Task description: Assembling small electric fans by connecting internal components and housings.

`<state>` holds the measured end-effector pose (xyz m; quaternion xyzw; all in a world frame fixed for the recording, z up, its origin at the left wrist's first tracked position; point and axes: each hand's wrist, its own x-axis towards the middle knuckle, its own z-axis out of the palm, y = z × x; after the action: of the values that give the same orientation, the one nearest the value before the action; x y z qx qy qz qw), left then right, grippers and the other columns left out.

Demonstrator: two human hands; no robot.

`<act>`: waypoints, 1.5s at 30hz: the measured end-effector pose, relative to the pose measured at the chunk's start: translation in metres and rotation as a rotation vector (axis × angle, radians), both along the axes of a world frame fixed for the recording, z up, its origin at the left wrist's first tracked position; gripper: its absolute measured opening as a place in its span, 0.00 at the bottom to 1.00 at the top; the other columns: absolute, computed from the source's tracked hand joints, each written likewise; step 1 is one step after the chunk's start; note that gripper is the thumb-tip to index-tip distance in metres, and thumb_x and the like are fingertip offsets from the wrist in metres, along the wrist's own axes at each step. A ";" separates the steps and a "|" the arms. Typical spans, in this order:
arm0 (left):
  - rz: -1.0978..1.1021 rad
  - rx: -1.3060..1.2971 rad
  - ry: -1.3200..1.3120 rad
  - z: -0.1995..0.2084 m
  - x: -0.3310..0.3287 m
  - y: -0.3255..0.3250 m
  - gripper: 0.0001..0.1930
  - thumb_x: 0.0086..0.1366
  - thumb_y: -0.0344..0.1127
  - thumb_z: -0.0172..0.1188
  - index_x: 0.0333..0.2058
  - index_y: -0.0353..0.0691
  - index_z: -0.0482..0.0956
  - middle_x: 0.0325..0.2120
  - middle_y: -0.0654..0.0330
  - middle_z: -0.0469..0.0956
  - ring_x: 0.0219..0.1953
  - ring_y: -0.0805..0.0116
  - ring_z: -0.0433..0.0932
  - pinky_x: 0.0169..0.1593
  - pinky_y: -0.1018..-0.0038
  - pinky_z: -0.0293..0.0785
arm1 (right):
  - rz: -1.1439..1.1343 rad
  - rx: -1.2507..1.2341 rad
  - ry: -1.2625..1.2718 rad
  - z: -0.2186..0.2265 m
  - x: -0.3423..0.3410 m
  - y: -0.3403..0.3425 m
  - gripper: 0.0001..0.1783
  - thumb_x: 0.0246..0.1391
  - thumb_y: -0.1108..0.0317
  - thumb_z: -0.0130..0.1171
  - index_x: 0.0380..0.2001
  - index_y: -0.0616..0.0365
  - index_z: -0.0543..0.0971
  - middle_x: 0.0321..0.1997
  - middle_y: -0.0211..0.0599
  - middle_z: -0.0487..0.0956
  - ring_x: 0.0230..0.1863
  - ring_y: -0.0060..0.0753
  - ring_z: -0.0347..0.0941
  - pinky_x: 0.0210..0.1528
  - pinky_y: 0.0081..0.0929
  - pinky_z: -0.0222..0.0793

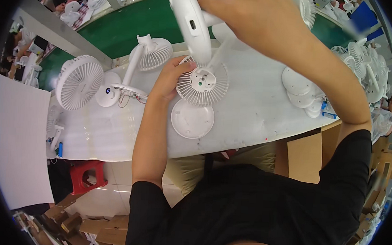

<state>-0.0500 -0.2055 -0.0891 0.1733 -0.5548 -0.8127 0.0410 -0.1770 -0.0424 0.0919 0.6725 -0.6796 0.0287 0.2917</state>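
In my right hand (252,13) is a white desk fan, gripped near its round base (190,25), which is tipped on edge with a dark port slot in its side. My left hand (171,78) pinches the rim of the fan's ribbed grille (184,92), low over the table. The open hub (203,80) in the grille's middle shows screw holes and a small green spot. Just below the grille a round white cover (192,118) lies on the table, its hollow side up. Part of the fan's neck is hidden by my right hand.
Left on the white table (246,112) stand a fan (79,83) and a second fan (150,54), with loose wires (125,99) at its base. White round covers (297,81) are stacked at right beside blue pieces (329,115). A cardboard box (304,156) sits below the right edge.
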 end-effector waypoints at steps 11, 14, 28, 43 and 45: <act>0.478 -0.123 0.241 0.081 0.063 0.028 0.14 0.62 0.29 0.53 0.44 0.27 0.77 0.33 0.55 0.80 0.31 0.73 0.77 0.37 0.81 0.73 | 0.002 -0.076 -0.107 0.029 0.075 0.054 0.07 0.54 0.69 0.52 0.36 0.53 0.69 0.25 0.40 0.75 0.24 0.46 0.74 0.28 0.39 0.71; 0.611 -0.202 0.353 0.095 0.106 0.029 0.15 0.64 0.32 0.52 0.46 0.29 0.75 0.37 0.54 0.79 0.36 0.71 0.77 0.40 0.80 0.73 | -0.215 -0.255 -0.208 0.025 0.073 0.065 0.10 0.52 0.69 0.55 0.38 0.53 0.69 0.28 0.42 0.77 0.26 0.48 0.75 0.31 0.42 0.71; 0.773 -0.078 0.409 0.080 0.217 0.077 0.23 0.64 0.34 0.49 0.54 0.26 0.69 0.44 0.48 0.77 0.41 0.65 0.77 0.45 0.76 0.73 | -0.635 -0.258 -0.558 -0.082 0.048 0.076 0.11 0.56 0.73 0.48 0.43 0.60 0.72 0.33 0.48 0.81 0.33 0.50 0.79 0.35 0.45 0.73; 0.665 0.136 0.353 0.042 0.186 0.089 0.16 0.68 0.37 0.50 0.50 0.33 0.72 0.40 0.53 0.78 0.38 0.67 0.77 0.44 0.73 0.75 | -0.476 -0.145 -0.798 -0.108 0.032 0.086 0.16 0.55 0.73 0.53 0.48 0.61 0.72 0.32 0.47 0.80 0.27 0.47 0.77 0.31 0.37 0.72; 0.638 0.187 0.286 0.040 0.176 0.089 0.18 0.68 0.36 0.51 0.52 0.32 0.71 0.41 0.53 0.78 0.38 0.67 0.77 0.45 0.74 0.75 | -0.422 -0.192 -1.037 -0.095 0.026 0.088 0.15 0.56 0.73 0.53 0.48 0.61 0.72 0.33 0.46 0.80 0.28 0.44 0.77 0.32 0.36 0.72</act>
<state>0.1257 -0.1165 -0.0494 0.2252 -0.3847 -0.8222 0.3540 -0.1505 0.0457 -0.0036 0.3906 -0.8480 0.3577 -0.0209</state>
